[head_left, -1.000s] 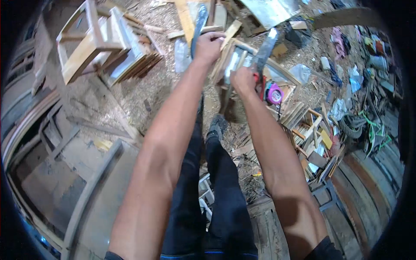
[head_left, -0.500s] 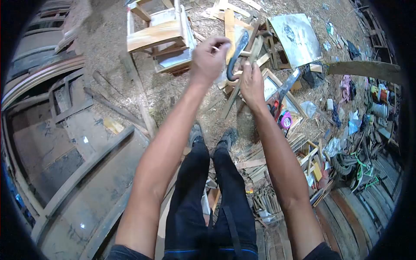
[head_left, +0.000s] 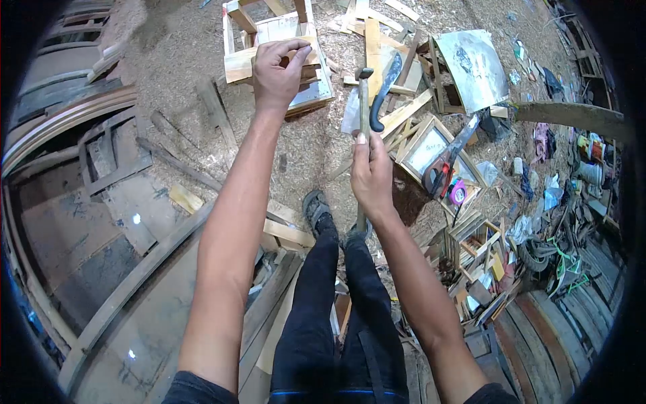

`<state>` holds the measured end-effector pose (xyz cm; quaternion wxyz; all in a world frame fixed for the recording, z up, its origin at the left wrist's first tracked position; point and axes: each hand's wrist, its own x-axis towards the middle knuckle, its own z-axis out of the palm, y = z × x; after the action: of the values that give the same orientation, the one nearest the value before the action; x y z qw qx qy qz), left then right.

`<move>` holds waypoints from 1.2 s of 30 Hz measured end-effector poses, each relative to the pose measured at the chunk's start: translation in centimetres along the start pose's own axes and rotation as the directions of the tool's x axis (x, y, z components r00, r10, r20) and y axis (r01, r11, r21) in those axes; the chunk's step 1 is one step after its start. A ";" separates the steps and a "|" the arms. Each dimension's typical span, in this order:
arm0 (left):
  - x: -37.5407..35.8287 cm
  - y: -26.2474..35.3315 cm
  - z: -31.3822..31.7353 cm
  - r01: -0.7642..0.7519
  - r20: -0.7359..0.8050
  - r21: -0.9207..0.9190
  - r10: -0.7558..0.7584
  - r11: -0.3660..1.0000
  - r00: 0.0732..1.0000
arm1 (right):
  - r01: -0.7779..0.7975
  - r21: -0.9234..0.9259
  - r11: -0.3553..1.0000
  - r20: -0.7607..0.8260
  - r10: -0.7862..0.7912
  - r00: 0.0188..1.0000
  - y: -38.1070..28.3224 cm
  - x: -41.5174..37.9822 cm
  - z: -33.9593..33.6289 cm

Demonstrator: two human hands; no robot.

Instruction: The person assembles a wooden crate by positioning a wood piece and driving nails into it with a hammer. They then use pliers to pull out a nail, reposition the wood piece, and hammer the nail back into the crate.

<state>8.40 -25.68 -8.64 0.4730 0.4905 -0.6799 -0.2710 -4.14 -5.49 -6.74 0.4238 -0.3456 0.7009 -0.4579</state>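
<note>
My right hand (head_left: 371,176) is wrapped round the wooden handle of a hammer (head_left: 364,101), whose dark metal head points up and away from me. My left hand (head_left: 279,71) is raised in a pinch in front of a small wooden frame (head_left: 239,66); anything between its fingertips is too small to make out. A blade with a dark curved handle (head_left: 377,116) lies just beyond the hammer. Right of my right hand are a saw with a red and black handle (head_left: 439,176) and a pink tape measure (head_left: 457,192).
A metal-topped piece (head_left: 473,69) stands at the upper right. Scattered wood strips (head_left: 372,50) and a small glazed frame (head_left: 431,146) lie ahead. Stacked boards (head_left: 151,249) fill the left side. A long curved plank (head_left: 572,116) juts in from the right, above piled clutter.
The hammer is now plainly upright in my right hand, which has moved slightly left and nearer my body. My left hand has moved left, to the wooden frame. My feet and view have shifted.
</note>
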 end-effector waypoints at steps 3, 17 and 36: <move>-0.3 0.7 -0.2 0.034 0.058 0.033 -0.036 0.999 0.998 | -0.049 -0.044 0.998 -0.010 0.049 0.999 0.1 -0.6 0.3; 0.5 -0.2 0.2 0.196 0.137 0.022 -0.197 0.980 0.971 | 0.129 0.017 0.991 -0.217 -0.123 0.968 -3.6 9.2 5.0; 0.3 -0.1 0.1 0.068 0.106 0.042 -0.072 0.997 0.992 | 0.149 0.051 0.988 -0.209 -0.135 0.969 -2.2 9.1 5.8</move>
<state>8.30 -26.02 -8.62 0.4165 0.5078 -0.6917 -0.3005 -2.31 -16.17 -8.45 0.3267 -0.3317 0.6986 -0.5433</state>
